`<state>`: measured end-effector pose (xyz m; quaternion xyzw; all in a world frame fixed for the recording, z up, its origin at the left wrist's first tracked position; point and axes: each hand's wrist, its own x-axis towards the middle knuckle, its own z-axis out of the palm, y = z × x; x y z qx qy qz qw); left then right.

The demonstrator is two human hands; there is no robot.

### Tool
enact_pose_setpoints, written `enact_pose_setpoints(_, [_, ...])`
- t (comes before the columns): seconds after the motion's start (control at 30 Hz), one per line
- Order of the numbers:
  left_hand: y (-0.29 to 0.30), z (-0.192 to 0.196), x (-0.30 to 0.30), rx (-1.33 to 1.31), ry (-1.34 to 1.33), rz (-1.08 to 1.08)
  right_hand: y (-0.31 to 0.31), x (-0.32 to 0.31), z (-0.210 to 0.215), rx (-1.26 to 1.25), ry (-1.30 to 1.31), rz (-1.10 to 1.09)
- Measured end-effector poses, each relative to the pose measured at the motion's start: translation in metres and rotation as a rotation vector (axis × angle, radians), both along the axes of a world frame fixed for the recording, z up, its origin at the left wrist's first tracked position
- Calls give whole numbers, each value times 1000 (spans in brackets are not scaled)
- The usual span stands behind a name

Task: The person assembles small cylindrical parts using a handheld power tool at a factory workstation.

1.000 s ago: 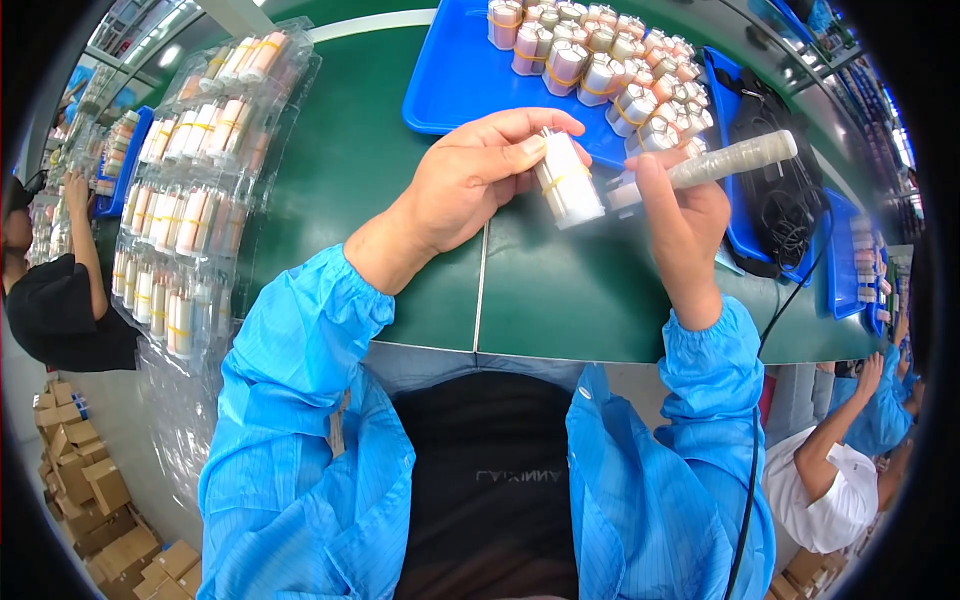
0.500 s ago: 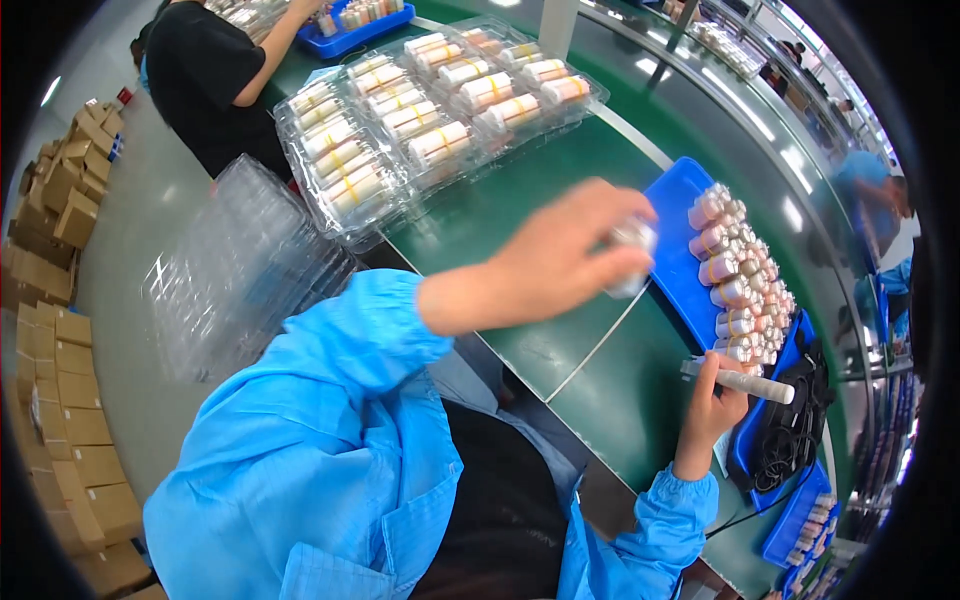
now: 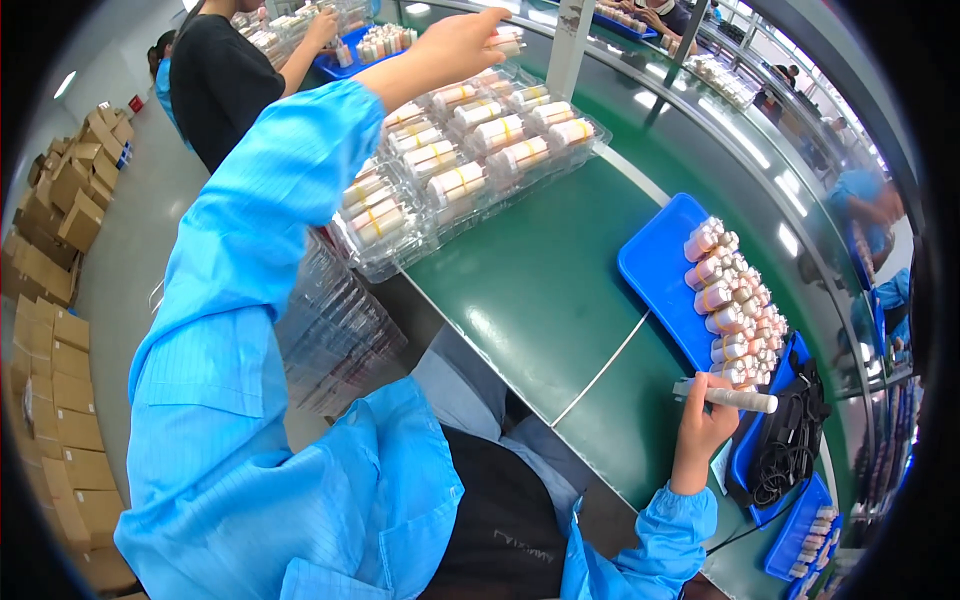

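Observation:
My left hand [image 3: 455,48] is stretched out over the far part of a clear plastic tray [image 3: 440,236], its fingers closed on a bundle of small white cylinders [image 3: 508,41]. In the tray's compartments lie several similar bundles [image 3: 458,185], each with a yellow band round it. My right hand [image 3: 706,425] grips a pale grey rod-shaped tool [image 3: 742,400], held level beside a blue tray [image 3: 648,255]. Many pinkish-white cylinder bundles [image 3: 730,300], with metal-looking ends, crowd that tray's right side. What exactly the tool is, I cannot make out.
Black cables and a device [image 3: 785,440] fill another blue tray at right; a smaller blue tray [image 3: 800,540] holds more bundles. A metal post [image 3: 568,50] stands behind the plastic tray. Stacked clear trays [image 3: 340,330] sit below the green table's edge. A co-worker in black [image 3: 222,85] works far left.
My left hand has swung from beside the blue tray up and left to the plastic tray, carrying the bundle. My right hand still holds the rod-shaped tool in nearly the same place.

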<state>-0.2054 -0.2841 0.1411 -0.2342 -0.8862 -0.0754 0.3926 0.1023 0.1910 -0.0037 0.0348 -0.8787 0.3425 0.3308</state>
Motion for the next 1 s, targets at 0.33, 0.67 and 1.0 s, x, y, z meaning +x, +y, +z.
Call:
enact_pose_setpoints(0.33, [24,-41,-94,-79,-433,159,-11,0,13,32,67,64])
enact_pose_setpoints(0.67, [21,-23,-93,-248,-603,-23,-12,6,21,83,84,94])
enact_pose_setpoints(1.0, [255,-12,-10,-265,-270,-502,-12,-5,17,91,150,108])
